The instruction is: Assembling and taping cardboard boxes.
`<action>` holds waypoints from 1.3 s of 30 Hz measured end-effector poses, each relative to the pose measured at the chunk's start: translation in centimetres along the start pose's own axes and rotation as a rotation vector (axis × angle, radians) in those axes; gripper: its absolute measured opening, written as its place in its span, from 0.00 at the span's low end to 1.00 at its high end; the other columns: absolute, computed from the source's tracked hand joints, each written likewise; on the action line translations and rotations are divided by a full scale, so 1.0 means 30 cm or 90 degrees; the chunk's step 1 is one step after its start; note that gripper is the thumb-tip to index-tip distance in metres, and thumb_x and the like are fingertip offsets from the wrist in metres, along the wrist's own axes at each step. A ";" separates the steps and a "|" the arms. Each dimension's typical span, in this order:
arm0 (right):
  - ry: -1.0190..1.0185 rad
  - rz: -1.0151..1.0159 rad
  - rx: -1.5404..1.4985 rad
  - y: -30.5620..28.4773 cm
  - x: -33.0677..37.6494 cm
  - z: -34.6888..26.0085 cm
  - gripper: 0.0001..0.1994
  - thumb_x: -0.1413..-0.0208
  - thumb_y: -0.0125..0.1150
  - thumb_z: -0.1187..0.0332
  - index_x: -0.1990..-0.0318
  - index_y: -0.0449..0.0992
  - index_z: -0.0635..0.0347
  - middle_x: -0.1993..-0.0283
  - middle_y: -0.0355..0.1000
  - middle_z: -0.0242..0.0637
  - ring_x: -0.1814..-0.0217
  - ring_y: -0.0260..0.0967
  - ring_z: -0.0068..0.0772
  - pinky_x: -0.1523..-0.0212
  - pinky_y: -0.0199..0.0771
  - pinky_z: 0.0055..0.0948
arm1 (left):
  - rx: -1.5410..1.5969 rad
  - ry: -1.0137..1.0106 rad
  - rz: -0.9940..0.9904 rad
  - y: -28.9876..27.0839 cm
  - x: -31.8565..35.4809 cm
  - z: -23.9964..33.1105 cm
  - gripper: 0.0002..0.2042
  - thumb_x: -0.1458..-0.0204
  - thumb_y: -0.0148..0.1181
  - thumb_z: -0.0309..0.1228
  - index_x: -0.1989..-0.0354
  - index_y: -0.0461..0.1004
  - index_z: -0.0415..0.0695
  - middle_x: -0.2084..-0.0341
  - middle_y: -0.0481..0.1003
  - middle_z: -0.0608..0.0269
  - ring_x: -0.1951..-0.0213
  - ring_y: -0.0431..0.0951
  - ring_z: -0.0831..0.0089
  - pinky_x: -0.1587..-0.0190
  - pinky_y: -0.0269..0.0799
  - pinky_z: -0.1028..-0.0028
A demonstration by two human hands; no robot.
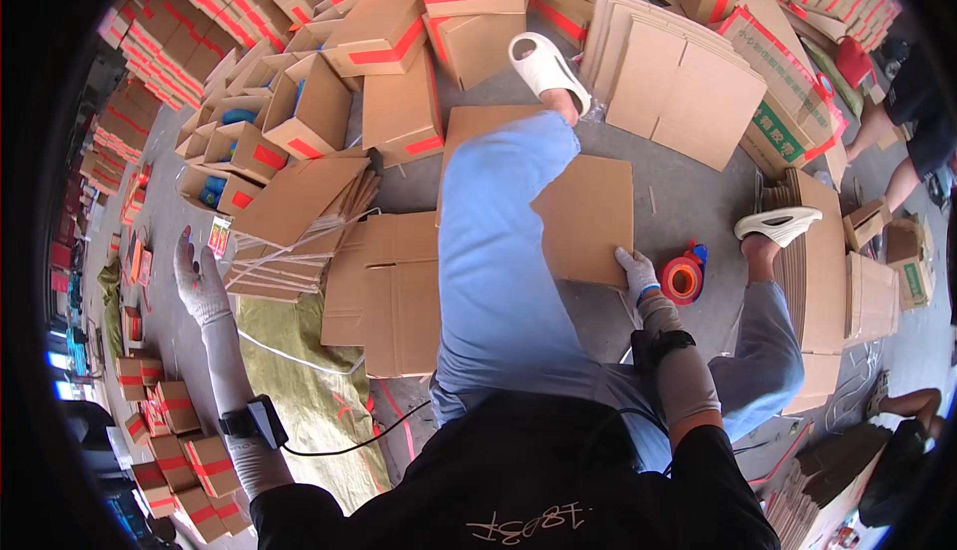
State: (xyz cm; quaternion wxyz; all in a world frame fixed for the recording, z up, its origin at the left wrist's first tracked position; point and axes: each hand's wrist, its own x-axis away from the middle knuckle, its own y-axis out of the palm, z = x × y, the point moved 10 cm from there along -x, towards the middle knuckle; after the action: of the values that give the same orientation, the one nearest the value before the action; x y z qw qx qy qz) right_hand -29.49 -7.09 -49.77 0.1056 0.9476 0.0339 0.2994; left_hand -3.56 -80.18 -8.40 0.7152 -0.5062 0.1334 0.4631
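My right hand (635,273) grips the near corner of the flat cardboard sheet (588,219). The sheet's long axis runs toward 12 o'clock. My left hand (197,281) is far away at 9 o'clock, open and empty.

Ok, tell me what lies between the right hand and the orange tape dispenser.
Head view: nothing but a narrow strip of bare grey floor separates the right hand, resting on the flat cardboard sheet, from the tape dispenser.

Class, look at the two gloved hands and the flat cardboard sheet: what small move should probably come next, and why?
Probably bring the left hand across to the flat cardboard sheet. It hangs open and empty over the floor, while the right hand alone grips the sheet's near edge beside the tape dispenser.
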 end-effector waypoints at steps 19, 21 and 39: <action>-0.359 0.095 0.910 -0.099 0.543 -0.147 0.25 0.47 0.64 0.68 0.41 0.65 0.62 0.41 0.70 0.51 0.47 0.75 0.52 0.54 0.80 0.42 | 0.692 -0.416 -0.895 1.561 0.707 1.772 0.51 0.49 0.66 0.36 0.21 0.36 0.58 0.31 0.59 0.53 0.37 0.67 0.53 0.44 0.68 0.45; -0.411 0.015 0.913 -0.018 0.518 -0.186 0.28 0.47 0.65 0.66 0.39 0.64 0.62 0.40 0.69 0.52 0.46 0.74 0.53 0.50 0.78 0.41 | 0.696 -0.369 -0.815 1.622 0.734 1.677 0.50 0.50 0.65 0.33 0.21 0.37 0.56 0.32 0.60 0.53 0.38 0.69 0.55 0.44 0.70 0.50; -0.264 -0.076 0.091 0.109 0.507 -0.372 0.38 0.33 0.59 0.55 0.25 0.50 0.65 0.26 0.57 0.52 0.24 0.56 0.44 0.27 0.56 0.36 | 0.750 -0.147 -0.839 1.598 0.865 1.800 0.44 0.40 0.65 0.38 0.22 0.41 0.45 0.38 0.65 0.54 0.42 0.70 0.68 0.40 0.67 0.69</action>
State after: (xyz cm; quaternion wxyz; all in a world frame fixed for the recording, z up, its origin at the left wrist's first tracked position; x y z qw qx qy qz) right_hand -23.45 -6.33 -31.61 0.0600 0.9903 0.0885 0.0886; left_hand -42.90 -17.89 -29.91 0.9894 0.0195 -0.0411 -0.1378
